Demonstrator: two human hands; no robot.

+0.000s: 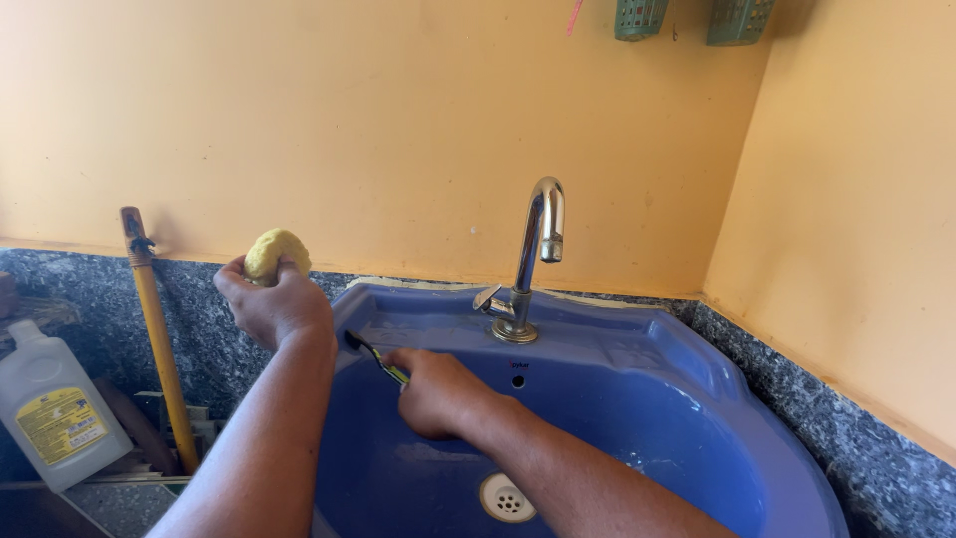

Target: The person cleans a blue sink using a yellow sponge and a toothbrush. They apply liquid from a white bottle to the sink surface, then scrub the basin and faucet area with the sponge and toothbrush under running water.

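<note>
Head view, looking down into a corner of a room with plain yellow-orange painted walls. A glossy blue ceramic corner sink (697, 369) fills the middle and right of the scene, set into a speckled dark grey stone counter (846, 438) that runs along both walls. A white round drain grate (508, 498) sits at the bottom of the basin, near the lower edge. At the far rim of the sink stands a curved chrome tap (533, 259) with a small lever at its base; its spout points down over the basin.

The person's left hand (274, 304) is raised at the left, just beyond the sink's left rim, its fingers closed around a rounded yellow sponge (276, 253) that shows above the knuckles. The right hand (438, 394) reaches across the basin and grips a thin toothbrush with a black and yellow-green handle (376, 357); its dark head rests against the inner left wall of the sink, close under the rim.

At the far left, a yellow wooden stick (159, 349) leans upright against the wall. Near it, at the lower left, stands a white plastic bottle with a yellow label (55, 413). Two green plastic baskets (687, 18) hang high on the far wall, cut off by the top edge.
</note>
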